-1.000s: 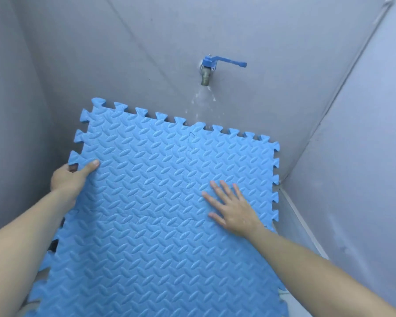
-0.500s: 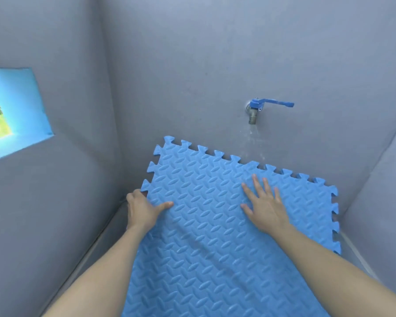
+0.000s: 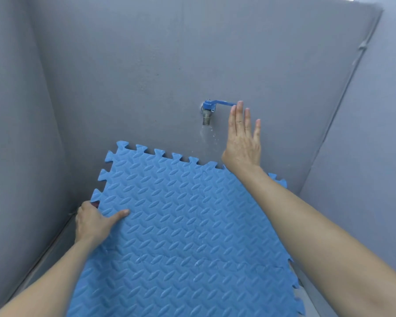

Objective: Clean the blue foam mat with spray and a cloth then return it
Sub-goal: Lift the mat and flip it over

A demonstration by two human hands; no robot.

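Now off the mat (image 3: 181, 225), the right hand (image 3: 242, 143) reaches flat-fingered to the tap (image 3: 207, 113) handle. Left hand (image 3: 94, 221) grips the mat's edge. Rinsing likely ending.

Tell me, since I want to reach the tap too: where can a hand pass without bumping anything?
Bare wall lies left of the tap and above the mat. It is crowded right of the spout: the right hand is raised at the blue lever. The left hand grips the mat's left edge.
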